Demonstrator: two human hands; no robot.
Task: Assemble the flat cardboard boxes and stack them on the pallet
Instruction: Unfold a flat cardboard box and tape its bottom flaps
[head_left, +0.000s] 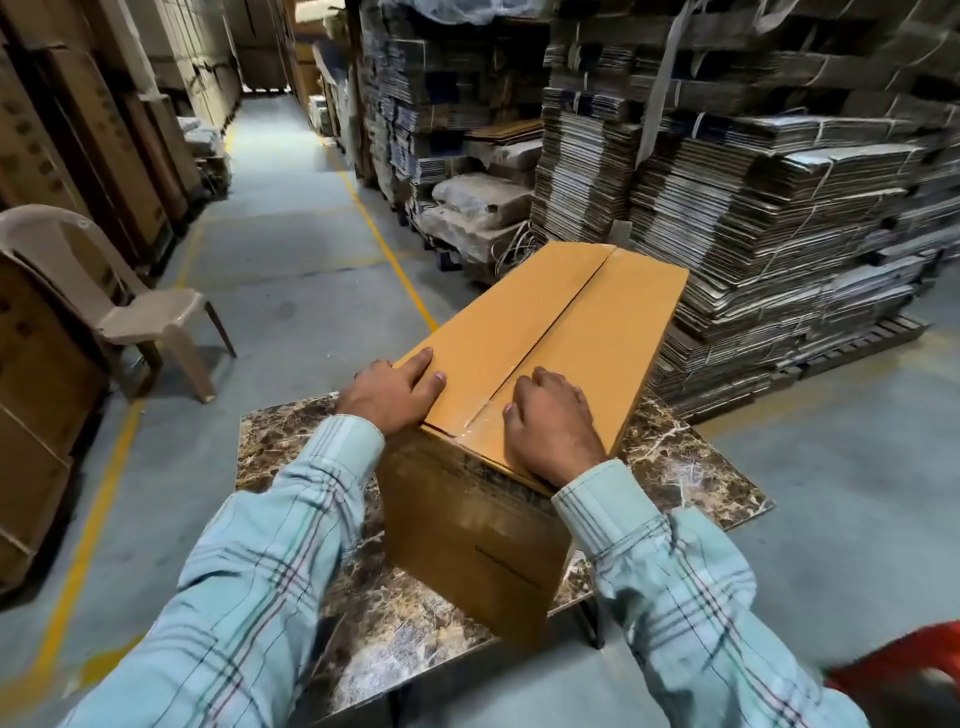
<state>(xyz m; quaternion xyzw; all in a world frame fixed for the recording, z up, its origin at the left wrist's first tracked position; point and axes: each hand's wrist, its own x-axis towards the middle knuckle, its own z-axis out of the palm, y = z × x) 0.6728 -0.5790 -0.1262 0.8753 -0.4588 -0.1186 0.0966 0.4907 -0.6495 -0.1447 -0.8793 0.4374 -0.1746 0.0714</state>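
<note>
A long brown cardboard box (561, 332) stands assembled on a marble-patterned table (291, 467). Its top flaps are closed, and clear tape runs along the centre seam. My left hand (392, 392) rests flat on the left flap at the near end, fingers stretched forward. My right hand (553, 423) presses on the right flap beside the seam, with its fingers bent down onto the tape. Bundled flat cardboard boxes (769, 249) are piled high on a pallet (862, 343) at the right.
A beige plastic chair (130, 306) stands on the left by stacked cartons (47, 171). A yellow floor line (387, 249) runs down the aisle ahead. More flat cardboard bundles (441, 104) fill the far right side. Something red (904, 670) sits at the bottom right corner.
</note>
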